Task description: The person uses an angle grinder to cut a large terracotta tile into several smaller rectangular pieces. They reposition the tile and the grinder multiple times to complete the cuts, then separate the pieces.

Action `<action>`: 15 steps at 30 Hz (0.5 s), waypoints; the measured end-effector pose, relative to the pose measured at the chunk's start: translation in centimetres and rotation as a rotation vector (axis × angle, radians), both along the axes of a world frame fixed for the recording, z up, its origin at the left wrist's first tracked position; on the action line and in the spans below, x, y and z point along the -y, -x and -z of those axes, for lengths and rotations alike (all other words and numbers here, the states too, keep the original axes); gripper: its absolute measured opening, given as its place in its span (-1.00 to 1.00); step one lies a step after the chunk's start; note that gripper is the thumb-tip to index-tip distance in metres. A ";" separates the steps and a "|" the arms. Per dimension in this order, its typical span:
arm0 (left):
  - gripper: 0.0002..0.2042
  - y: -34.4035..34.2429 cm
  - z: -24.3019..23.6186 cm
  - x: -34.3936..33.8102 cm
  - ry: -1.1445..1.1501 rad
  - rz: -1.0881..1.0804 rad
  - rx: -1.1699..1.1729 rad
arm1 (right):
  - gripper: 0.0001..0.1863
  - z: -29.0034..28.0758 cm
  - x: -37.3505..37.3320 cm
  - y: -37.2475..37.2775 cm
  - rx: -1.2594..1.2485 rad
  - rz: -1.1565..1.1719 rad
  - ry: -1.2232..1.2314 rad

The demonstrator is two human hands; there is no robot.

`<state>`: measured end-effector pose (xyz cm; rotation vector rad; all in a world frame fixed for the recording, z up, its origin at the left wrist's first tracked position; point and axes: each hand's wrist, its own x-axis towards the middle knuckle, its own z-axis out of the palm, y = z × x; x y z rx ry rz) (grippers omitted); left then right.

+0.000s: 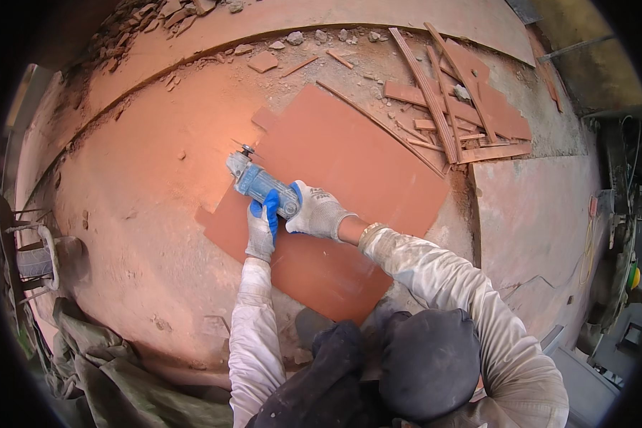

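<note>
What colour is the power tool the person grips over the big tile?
The angle grinder has a blue body with a grey metal head, seen best in the head view.

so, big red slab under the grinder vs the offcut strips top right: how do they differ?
The red slab is one broad, whole sheet lying flat; the offcut strips are narrow, thin pieces. The slab lies alone on the dusty floor; the strips are piled crisscross. Both gloved hands, left hand and right hand, hold the blue grinder over the slab; the strips lie untouched. Both are the same reddish colour.

terracotta-red tile [349, 171], blue grinder [264, 187], white gloves [319, 212] (blue-tipped fingers [269, 208]), dusty pink floor [143, 185]
</note>
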<state>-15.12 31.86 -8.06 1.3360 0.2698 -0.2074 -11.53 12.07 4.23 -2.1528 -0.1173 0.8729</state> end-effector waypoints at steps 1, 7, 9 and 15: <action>-0.44 -0.4 -0.1 0.0 -0.008 0.003 -0.020 | -0.26 0.6 0.0 -0.2 0.028 -0.001 0.008; -0.46 -2.5 0.0 0.5 0.031 -0.003 -0.033 | -0.26 3.2 -0.3 -1.9 0.079 -0.014 0.084; -0.48 -2.8 0.2 0.6 0.046 -0.026 -0.080 | -0.26 3.5 -0.4 -2.4 0.071 -0.018 0.096; -0.55 -3.5 0.4 1.0 0.084 -0.044 -0.130 | -0.27 3.7 -0.1 -3.1 -0.001 -0.011 0.108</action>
